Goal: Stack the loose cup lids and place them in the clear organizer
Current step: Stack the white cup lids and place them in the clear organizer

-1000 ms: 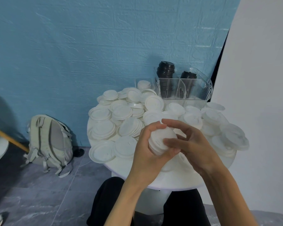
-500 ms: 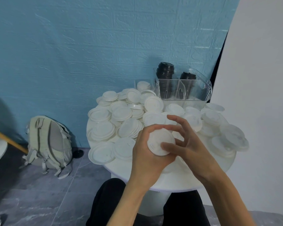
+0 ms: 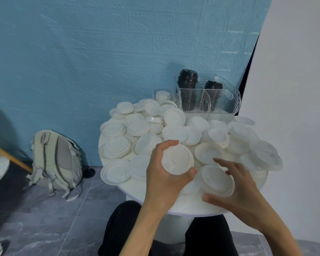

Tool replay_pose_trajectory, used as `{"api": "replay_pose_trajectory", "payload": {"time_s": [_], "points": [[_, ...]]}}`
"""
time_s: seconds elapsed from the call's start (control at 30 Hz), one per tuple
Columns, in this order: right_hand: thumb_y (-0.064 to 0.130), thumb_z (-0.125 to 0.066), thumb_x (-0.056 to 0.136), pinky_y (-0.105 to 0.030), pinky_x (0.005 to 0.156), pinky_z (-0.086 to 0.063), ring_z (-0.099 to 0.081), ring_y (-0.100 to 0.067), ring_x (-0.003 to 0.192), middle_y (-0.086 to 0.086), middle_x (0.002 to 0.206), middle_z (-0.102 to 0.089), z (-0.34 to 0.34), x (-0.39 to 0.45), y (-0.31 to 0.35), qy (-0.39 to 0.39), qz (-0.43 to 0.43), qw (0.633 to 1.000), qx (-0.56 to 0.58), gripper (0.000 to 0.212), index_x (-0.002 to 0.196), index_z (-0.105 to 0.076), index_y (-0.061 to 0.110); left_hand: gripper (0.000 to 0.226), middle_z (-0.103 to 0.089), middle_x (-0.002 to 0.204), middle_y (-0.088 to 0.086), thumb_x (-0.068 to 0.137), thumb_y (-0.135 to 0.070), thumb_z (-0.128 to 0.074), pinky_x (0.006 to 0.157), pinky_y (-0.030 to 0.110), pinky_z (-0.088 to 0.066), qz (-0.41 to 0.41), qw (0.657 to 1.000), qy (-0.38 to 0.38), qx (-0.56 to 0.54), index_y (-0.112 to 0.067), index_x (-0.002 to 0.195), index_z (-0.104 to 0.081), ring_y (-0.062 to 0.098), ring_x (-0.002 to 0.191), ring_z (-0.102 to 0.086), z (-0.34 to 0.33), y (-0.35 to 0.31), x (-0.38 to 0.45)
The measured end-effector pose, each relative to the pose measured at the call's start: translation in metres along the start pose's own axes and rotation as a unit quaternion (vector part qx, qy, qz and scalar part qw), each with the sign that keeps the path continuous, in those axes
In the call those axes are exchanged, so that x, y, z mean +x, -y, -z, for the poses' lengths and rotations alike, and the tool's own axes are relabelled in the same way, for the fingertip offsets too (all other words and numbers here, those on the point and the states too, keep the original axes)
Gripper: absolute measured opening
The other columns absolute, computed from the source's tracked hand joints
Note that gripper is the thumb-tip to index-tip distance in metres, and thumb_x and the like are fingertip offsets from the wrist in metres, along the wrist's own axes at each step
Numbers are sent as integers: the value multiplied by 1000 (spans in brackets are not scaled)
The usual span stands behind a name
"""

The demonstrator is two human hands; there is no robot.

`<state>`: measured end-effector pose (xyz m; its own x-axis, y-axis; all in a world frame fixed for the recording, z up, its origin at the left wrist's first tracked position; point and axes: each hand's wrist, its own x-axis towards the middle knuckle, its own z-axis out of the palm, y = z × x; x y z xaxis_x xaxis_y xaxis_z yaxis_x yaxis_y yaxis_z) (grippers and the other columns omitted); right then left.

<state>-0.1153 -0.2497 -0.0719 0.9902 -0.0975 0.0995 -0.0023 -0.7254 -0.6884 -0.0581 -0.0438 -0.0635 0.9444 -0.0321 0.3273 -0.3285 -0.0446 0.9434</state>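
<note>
White plastic cup lids (image 3: 142,126) cover the round table (image 3: 137,189). The left hand (image 3: 164,174) grips a short lid stack (image 3: 177,159) above the near edge; the right hand (image 3: 236,183), fingers spread, reaches over a loose lid (image 3: 217,179) on the table. To seat it well, align the rims before pressing. The clear organizer (image 3: 220,102), holding 2 black lid stacks (image 3: 187,81), stands at the back. No writing is readable.

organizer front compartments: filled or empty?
Empty in front, as far as shows: the clear organizer holds only two black lid stacks at its back. White lids lie outside on the table.
</note>
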Motion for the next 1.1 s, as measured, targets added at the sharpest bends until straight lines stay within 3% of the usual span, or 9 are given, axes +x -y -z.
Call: {"api": "replay_pose_trajectory", "payload": {"time_s": [0.13,0.27,0.4,0.57,0.63,0.73,0.9,1.0,1.1], "points": [[60,-85,62,-40,111,-35,-40,-8,124,41,127,-33,-2,1,-2,-27,5,999,-25,87,135,-39,60,71,-57,120,-32,65,-15,-95,97,22,-45,3,1000,6,0,-42,119,-58,-2,119,-52,1,2,1],[53,-88,66,-34,105,-32,-41,-7,121,41,124,-39,-4,4,1,-37,8,999,-38,78,131,-46,60,72,-56,119,-32,65,-16,-96,101,27,-48,8,1000,11,4,-43,120,-58,-1,119,-53,1,4,2],[44,-93,63,-42,107,-39,-44,-7,125,37,125,-48,1,6,0,-75,0,995,68,78,127,-52,61,71,-57,121,-33,66,-16,-95,103,25,-45,9,1000,17,4,-42,120,-58,-3,120,-52,1,6,1],[45,-94,61,-27,96,-44,-50,11,117,24,133,-52,-3,14,19,-156,17,971,182,75,126,-58,50,71,-58,122,-31,66,-18,-95,97,15,-42,12,1000,21,9,-43,121,-57,-4,121,-52,-1,5,1],[35,-94,65,-25,93,-46,-55,7,116,20,135,-54,-7,19,29,-166,29,965,202,72,127,-58,49,72,-57,122,-32,66,-21,-96,98,15,-43,10,1000,20,17,-44,122,-57,-5,121,-52,-2,4,2],[23,-92,69,-30,96,-48,-58,-5,122,15,137,-57,-12,22,44,-146,71,962,220,70,127,-59,45,73,-56,124,-34,66,-28,-96,99,16,-44,9,1000,18,17,-47,123,-55,-7,122,-51,-1,2,1],[7,-90,72,-39,102,-48,-53,-10,130,16,134,-56,-23,24,63,-52,123,961,243,66,124,-64,38,90,-61,131,-19,61,-20,-97,102,40,-54,23,999,28,-15,-53,130,-51,10,122,-60,-2,1,1],[-3,-85,73,-33,95,-53,-51,-6,132,19,132,-53,-26,24,68,-25,111,958,265,63,119,-69,37,89,-59,134,-14,60,-20,-96,102,41,-54,21,999,40,-20,-55,129,-53,11,125,-59,-4,2,0],[5,-87,75,-23,87,-54,-54,0,126,22,130,-53,-26,23,72,-1,103,960,262,56,118,-71,38,81,-56,137,-9,62,-20,-92,102,42,-55,17,999,34,-29,-52,128,-57,11,126,-59,-6,5,1]]}}
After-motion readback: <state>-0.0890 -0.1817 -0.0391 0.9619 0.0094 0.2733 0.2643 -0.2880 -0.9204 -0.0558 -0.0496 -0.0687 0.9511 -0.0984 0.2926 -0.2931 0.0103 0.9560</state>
